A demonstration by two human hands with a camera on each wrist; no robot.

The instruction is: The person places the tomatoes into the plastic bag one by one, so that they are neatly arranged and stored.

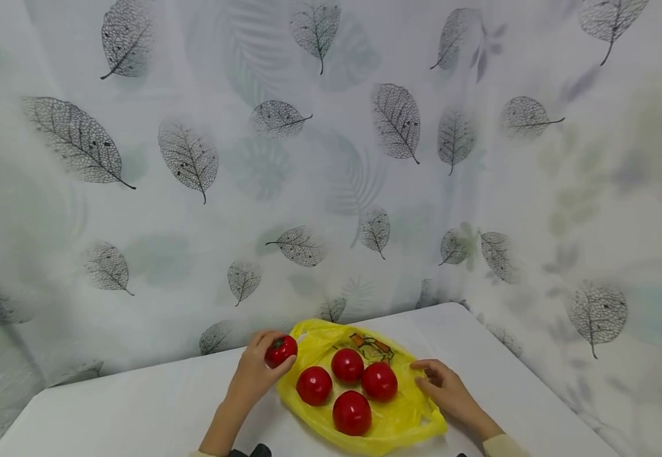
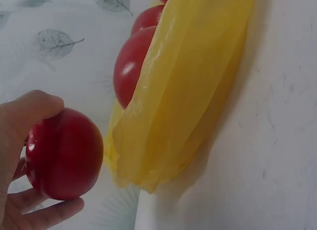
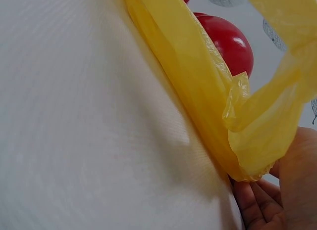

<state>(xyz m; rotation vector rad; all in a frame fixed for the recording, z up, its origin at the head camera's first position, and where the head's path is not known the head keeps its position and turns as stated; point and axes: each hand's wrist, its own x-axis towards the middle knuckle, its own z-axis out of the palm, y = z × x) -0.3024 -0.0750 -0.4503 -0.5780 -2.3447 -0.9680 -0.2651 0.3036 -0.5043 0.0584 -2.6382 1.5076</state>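
My left hand (image 1: 253, 374) grips a shiny red tomato (image 1: 281, 351) with a green calyx, just off the left edge of an open yellow plastic bag (image 1: 384, 422). Seen from the left wrist, thumb and fingers curve round the held tomato (image 2: 67, 153), with the bag (image 2: 185, 91) beyond it. Several more red tomatoes (image 1: 352, 412) lie together on the spread bag. At the bag's right edge, my right hand (image 1: 445, 387) holds the plastic. The right wrist view shows its fingers (image 3: 260, 203) tucked at the edge of the yellow film (image 3: 198, 101), partly hidden behind it.
A white table (image 1: 165, 406) bears the bag, close to its far edge. Behind and to the right hangs a pale curtain (image 1: 331, 171) printed with grey leaves. An orange and black print (image 1: 372, 346) shows on the bag's far side.
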